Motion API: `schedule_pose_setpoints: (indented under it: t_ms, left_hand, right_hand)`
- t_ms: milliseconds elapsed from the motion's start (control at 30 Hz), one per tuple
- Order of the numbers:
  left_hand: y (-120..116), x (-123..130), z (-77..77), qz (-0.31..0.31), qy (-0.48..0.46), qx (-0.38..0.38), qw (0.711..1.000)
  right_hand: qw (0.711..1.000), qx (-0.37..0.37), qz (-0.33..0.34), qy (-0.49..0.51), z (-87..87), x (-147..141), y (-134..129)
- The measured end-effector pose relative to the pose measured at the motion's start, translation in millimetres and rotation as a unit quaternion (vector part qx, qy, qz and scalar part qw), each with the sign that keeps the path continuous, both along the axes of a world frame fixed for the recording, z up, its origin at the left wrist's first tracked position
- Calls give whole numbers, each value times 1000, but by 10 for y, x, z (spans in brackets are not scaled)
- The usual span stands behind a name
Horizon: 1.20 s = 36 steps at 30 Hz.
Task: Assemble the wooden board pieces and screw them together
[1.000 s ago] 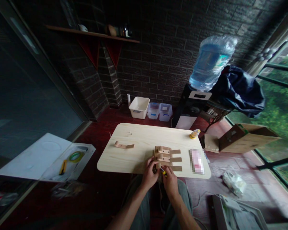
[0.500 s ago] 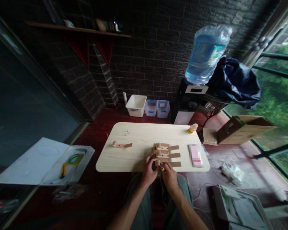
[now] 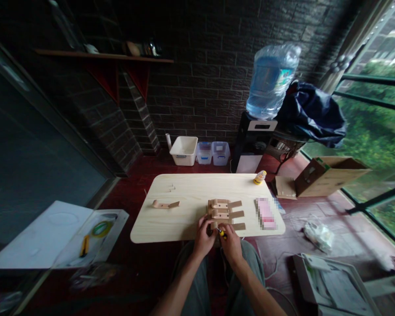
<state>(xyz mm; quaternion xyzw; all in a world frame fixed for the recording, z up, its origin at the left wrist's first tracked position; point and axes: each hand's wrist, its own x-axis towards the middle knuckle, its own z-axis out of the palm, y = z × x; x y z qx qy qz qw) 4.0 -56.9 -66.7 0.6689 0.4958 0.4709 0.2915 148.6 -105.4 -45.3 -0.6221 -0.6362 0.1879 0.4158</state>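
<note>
At the near edge of the wooden table (image 3: pixel 191 186), my right hand (image 3: pixel 232 243) is closed around a small yellow-and-black screwdriver (image 3: pixel 222 233). The tool's tip points left, toward the nearest of several curved wooden hook pieces. My left hand (image 3: pixel 204 237) grips that nearest curved wooden piece (image 3: pixel 213 225), its fingers hiding much of it. Just beyond lie two similar wooden hooks, a middle one (image 3: pixel 220 215) and a far one (image 3: pixel 219 205), with dark holes or screws in them. Flat wooden ends stick out to their right. Another loose wooden hook (image 3: pixel 166 205) rests on the left of the table.
Several small screws (image 3: pixel 172 188) stand at the back left of the table. A yellow-based bottle (image 3: pixel 260 177) and a blurred pink item (image 3: pixel 266 213) are on the right. Bins (image 3: pixel 184 151), a water dispenser (image 3: pixel 255 140) and a cardboard box (image 3: pixel 329 177) stand beyond.
The camera view has tilted and shifted slightly, so the table sits a little lower in it. Both hands keep nearly the same place at the nearest wooden hook, screwdriver still held.
</note>
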Motion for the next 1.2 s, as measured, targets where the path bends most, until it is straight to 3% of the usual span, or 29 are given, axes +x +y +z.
schedule_pose_setpoints:
  t_ms: [300, 533, 800, 933, 1033, 1200]
  left_hand:
    - [-35, 11, 47, 5, 9, 14, 1000]
    - [-63, -5, 30, 15, 22, 18, 999]
    - [-123, -6, 94, 7, 20, 15, 1000]
    - [-261, -29, 129, 16, 4, 15, 1000]
    - [-454, -59, 147, 64, -4, 33, 997]
    - [-764, -29, 225, 91, 57, 64, 992]
  right_hand:
    - [998, 32, -20, 49, 156, 25, -79]
    - [995, 67, -30, 67, 207, 173, -416]
    - [979, 88, -150, 109, 303, 519, -631]
    - [974, 68, -173, 133, 311, 590, -690]
    - [970, 57, -186, 145, 289, 598, -764]
    - [969, 52, -196, 140, 287, 586, -907]
